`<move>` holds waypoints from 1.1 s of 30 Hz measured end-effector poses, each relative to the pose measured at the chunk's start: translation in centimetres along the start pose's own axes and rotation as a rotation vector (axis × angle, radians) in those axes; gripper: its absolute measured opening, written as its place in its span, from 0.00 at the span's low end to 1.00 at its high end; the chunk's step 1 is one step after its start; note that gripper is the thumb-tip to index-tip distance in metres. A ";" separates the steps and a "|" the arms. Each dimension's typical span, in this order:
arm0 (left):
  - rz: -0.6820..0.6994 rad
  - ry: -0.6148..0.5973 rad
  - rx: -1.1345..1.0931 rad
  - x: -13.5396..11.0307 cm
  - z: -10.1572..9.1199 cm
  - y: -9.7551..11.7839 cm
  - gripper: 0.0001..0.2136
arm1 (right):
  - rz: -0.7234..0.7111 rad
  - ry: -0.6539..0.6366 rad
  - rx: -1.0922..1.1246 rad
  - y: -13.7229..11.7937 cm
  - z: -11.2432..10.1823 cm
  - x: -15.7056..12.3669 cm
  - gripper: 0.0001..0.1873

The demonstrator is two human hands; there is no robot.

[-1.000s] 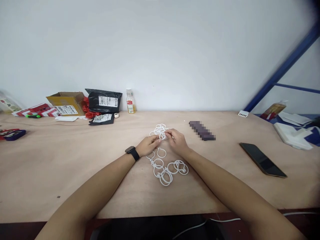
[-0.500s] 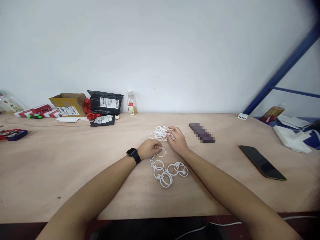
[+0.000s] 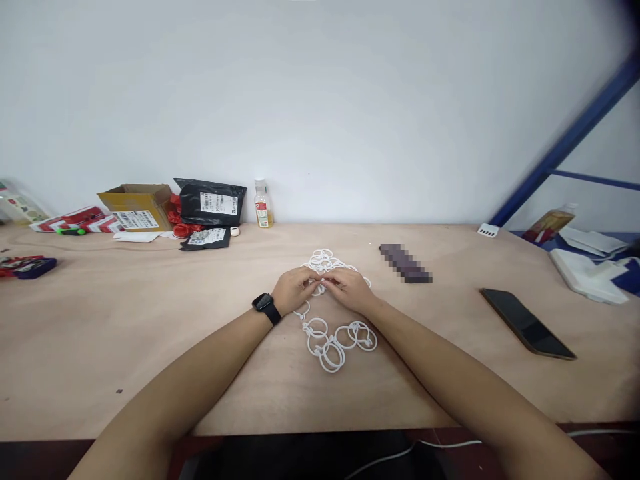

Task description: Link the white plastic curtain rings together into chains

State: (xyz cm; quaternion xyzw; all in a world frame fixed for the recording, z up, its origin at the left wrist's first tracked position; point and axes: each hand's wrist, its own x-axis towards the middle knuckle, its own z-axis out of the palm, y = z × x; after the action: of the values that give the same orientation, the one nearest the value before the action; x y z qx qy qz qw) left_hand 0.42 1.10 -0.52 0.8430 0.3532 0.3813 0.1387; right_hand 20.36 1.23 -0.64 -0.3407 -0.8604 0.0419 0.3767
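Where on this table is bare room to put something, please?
Bare wood lies between the watch and the red-blue things, and between the right forearm and the phone. It is crowded around the left hand, right hand and white rings, and around the cardboard box.

A white ring [image 3: 319, 291] is pinched between the fingertips of the left hand [image 3: 295, 291] and the right hand [image 3: 349, 288], which are held close together over the wooden table [image 3: 200, 287]. White rings [image 3: 323, 259] are heaped just behind them, and a curved row of rings [image 3: 331, 342] is spread on the near side. A black watch [image 3: 266, 307] is strapped on the left arm [image 3: 220, 360]. A phone [image 3: 527, 325] is laid at the right.
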 end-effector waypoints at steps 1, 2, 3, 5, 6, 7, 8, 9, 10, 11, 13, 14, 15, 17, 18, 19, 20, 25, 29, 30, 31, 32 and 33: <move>-0.007 -0.001 0.011 0.0 0.0 0.0 0.08 | -0.003 0.003 -0.003 0.0 0.0 0.0 0.09; -0.017 -0.001 0.022 0.1 0.0 0.1 0.08 | -0.006 0.006 -0.004 0.0 0.0 0.0 0.09; -0.028 -0.001 0.034 0.1 0.0 0.1 0.08 | -0.008 0.012 -0.007 0.0 0.0 0.0 0.09; -0.053 -0.011 0.053 0.2 0.0 0.2 0.08 | -0.004 0.040 -0.018 -0.1 0.0 0.0 0.08; -0.066 -0.021 0.060 0.2 0.0 0.2 0.08 | 0.000 0.059 -0.026 -0.1 -0.1 0.0 0.08; -0.081 -0.034 0.067 0.2 0.0 0.2 0.09 | 0.008 0.082 -0.036 -0.2 -0.1 0.0 0.07; -0.098 -0.049 0.074 0.2 0.0 0.2 0.09 | 0.019 0.109 -0.046 -0.2 -0.1 0.0 0.07; -0.112 -0.070 0.080 0.2 0.0 0.2 0.09 | 0.032 0.139 -0.055 -0.2 -0.2 0.0 0.07; -0.122 -0.096 0.087 0.2 0.0 0.2 0.09 | 0.046 0.169 -0.065 -0.2 -0.2 0.0 0.06; -0.128 -0.125 0.093 0.2 0.0 0.2 0.10 | 0.063 0.199 -0.073 -0.2 -0.3 0.0 0.06; -0.133 -0.191 0.099 0.2 0.1 0.3 0.11 | 0.101 0.261 -0.078 -0.2 -0.4 0.0 0.06; -0.134 -0.217 0.101 0.2 0.1 0.3 0.11 | 0.118 0.287 -0.071 -0.1 -0.4 0.0 0.06; -0.136 -0.231 0.103 0.2 0.1 0.3 0.11 | 0.134 0.312 -0.058 -0.1 -0.4 0.0 0.06; -0.138 -0.232 0.106 0.2 0.1 0.3 0.11 | 0.163 0.349 -0.026 0.2 -0.4 0.0 0.06; -0.136 -0.221 0.106 0.2 0.1 0.2 0.11 | 0.178 0.360 -0.018 0.3 -0.3 0.0 0.07; -0.136 -0.204 0.104 0.3 0.1 0.2 0.11 | 0.193 0.363 -0.016 0.5 -0.3 0.0 0.08; -0.139 -0.185 0.100 0.3 0.1 0.1 0.11 | 0.206 0.358 -0.020 0.6 -0.2 0.0 0.09; -0.218 -0.068 0.102 0.3 0.2 -0.4 0.11 | 0.196 0.250 -0.021 0.8 -0.2 0.1 0.10; -0.281 -0.035 0.074 0.5 0.1 -0.8 0.11 | 0.061 0.060 -0.007 -0.1 -0.3 0.0 0.09; -0.298 -0.022 0.061 0.5 0.1 -0.9 0.11 | 0.017 0.002 -0.003 -0.4 -0.2 -0.1 0.09; -0.313 -0.006 0.048 0.5 0.1 -1.1 0.12 | -0.029 -0.059 0.004 -0.7 -0.2 -0.1 0.10; -0.324 0.009 0.034 0.5 0.1 -1.1 0.12 | -0.075 -0.122 0.012 -1.0 0.0 -0.1 0.12; -0.332 0.023 0.021 0.5 0.1 -1.2 0.13 | -0.115 -0.184 0.023 -1.3 0.1 -0.1 0.13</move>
State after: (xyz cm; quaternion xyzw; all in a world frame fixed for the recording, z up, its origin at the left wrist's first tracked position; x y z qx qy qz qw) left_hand 0.14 2.29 -0.96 0.7699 0.4933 0.3592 0.1868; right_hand 19.62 0.20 -0.35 -0.2810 -0.9090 0.0610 0.3016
